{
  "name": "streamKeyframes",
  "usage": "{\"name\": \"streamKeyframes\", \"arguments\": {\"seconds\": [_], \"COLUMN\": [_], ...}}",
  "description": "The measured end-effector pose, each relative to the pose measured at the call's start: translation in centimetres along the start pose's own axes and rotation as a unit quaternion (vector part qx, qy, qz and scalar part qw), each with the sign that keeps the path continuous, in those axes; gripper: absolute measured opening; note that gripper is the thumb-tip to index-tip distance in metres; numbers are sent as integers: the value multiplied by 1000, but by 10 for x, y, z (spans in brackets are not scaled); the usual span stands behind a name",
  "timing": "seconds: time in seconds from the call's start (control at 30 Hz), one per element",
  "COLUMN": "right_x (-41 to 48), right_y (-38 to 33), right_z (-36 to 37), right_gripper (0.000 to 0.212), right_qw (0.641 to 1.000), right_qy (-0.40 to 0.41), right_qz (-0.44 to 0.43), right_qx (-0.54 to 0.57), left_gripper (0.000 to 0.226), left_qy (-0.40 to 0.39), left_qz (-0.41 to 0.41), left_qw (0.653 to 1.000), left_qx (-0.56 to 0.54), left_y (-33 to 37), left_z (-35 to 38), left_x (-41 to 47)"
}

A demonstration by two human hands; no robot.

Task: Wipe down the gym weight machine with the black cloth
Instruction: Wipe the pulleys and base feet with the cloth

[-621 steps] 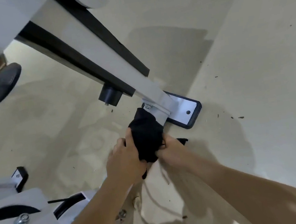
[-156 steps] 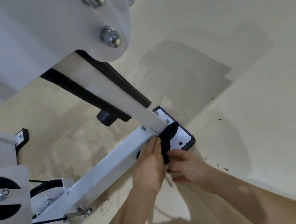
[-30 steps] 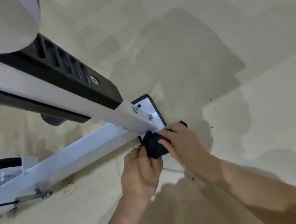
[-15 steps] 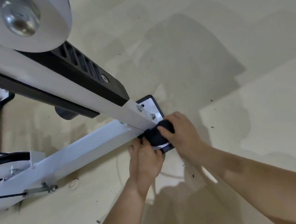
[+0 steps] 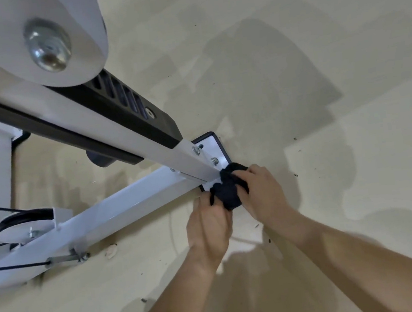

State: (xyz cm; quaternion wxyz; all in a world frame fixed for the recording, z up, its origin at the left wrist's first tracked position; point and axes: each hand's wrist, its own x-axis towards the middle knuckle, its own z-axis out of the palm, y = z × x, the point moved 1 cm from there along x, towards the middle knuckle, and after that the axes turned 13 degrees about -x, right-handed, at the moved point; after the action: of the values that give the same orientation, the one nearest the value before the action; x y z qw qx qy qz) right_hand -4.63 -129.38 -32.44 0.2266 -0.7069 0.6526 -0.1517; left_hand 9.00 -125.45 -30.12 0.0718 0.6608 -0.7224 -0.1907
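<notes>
Blk cloth (image 5: 226,192) now at plate (image 5: 211,147) corner

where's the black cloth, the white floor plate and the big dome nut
black cloth (image 5: 228,192), head view, on its bunched middle
floor plate (image 5: 215,150), head view, on its bare white face by the bolts
dome nut (image 5: 48,52), head view, on its shiny cap

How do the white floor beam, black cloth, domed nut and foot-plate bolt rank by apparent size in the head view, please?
1. white floor beam
2. black cloth and domed nut: they look alike, and the nut sits much nearer the camera, so unranked
3. foot-plate bolt
</notes>
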Motion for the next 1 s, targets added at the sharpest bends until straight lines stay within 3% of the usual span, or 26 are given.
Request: {"name": "streamKeyframes", "arguments": {"seconds": [0.07, 0.13, 0.23, 0.3, 0.37, 0.4, 0.43, 0.5, 0.57, 0.6, 0.67, 0.83, 1.0], "right_x": [-9, -10, -6, -1, 4, 7, 8, 11, 14, 15, 14, -3, -13], "right_y": [1, 1, 11, 14, 7, 3, -3, -9, -20, -30, -57, -99, -134], "right_z": [-4, -17, -32, -29, -20, -16, -15, -17, -19, -18, -15, -24, -49], "right_gripper": [23, 19, 8, 15, 20, 20, 19, 13, 9, 3, 17, 18, 30], "right_qw": [999, 997, 988, 979, 973, 969, 964, 956, 940, 915, 831, 653, 573], "right_qy": [-22, -58, -115, -124, -131, -136, -141, -150, -155, -158, -172, -171, -192], "right_qz": [-1, -8, 73, 132, 168, 187, 206, 229, 241, 256, 304, 301, 199], "right_qx": [-39, -52, 67, 91, 85, 88, 91, 103, 186, 270, 433, 674, 772], "left_gripper": [5, 22, 16, 12, 15, 13, 7, 25, 41, 44, 48, 38, 42], "left_qy": [11, -19, -65, -68, -138, -166, -148, -75, -49, -46, -16, 125, 227], "left_qz": [9, -22, -10, 19, -34, -91, -154, -255, -281, -288, -290, -240, -156], "left_qw": [999, 999, 994, 993, 989, 980, 958, 861, 787, 760, 728, 768, 792], "left_qx": [-31, -39, 83, 96, 33, -63, -193, -433, -548, -581, -621, -580, -545], "left_y": [-1, 1, 12, 13, 11, 12, 13, 22, 28, 30, 32, 22, 26], "left_z": [1, -5, -29, -38, -38, -39, -44, -57, -65, -66, -73, -100, -138], "left_x": [-11, -13, -9, -9, -7, -5, -1, 2, 4, 4, 1, -24, -45]}}
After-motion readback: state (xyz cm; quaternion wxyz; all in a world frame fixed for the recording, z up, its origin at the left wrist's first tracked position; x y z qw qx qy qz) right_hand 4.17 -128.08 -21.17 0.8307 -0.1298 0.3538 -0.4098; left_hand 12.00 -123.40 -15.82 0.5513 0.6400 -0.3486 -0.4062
